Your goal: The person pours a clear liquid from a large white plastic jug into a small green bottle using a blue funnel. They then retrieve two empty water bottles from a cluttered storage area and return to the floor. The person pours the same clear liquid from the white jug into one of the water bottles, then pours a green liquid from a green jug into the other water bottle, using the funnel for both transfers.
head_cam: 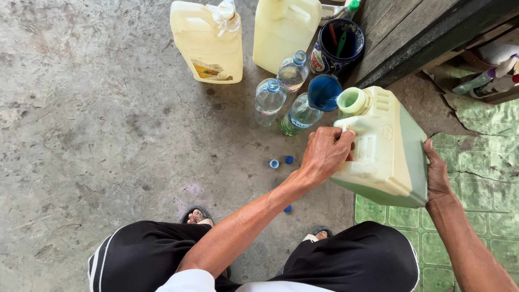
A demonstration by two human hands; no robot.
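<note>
My left hand [326, 153] grips the handle of a pale jerrycan [389, 148] that holds green liquid and is tipped toward the left, its open spout [351, 100] uncapped. My right hand [437, 172] supports the can's bottom end. The spout hangs just right of a blue funnel [324, 91] set in a clear plastic bottle [299, 115] with some greenish liquid inside. Two more clear bottles [269, 100] [293, 71] with blue caps stand beside it on the concrete floor.
Two large yellowish jerrycans [208, 40] [284, 30] stand at the back. A dark bucket [339, 47] with tools sits by a wooden bench [416, 32]. Loose blue caps [281, 161] lie on the floor. A green patterned mat [481, 162] lies at the right. My feet are in sandals below.
</note>
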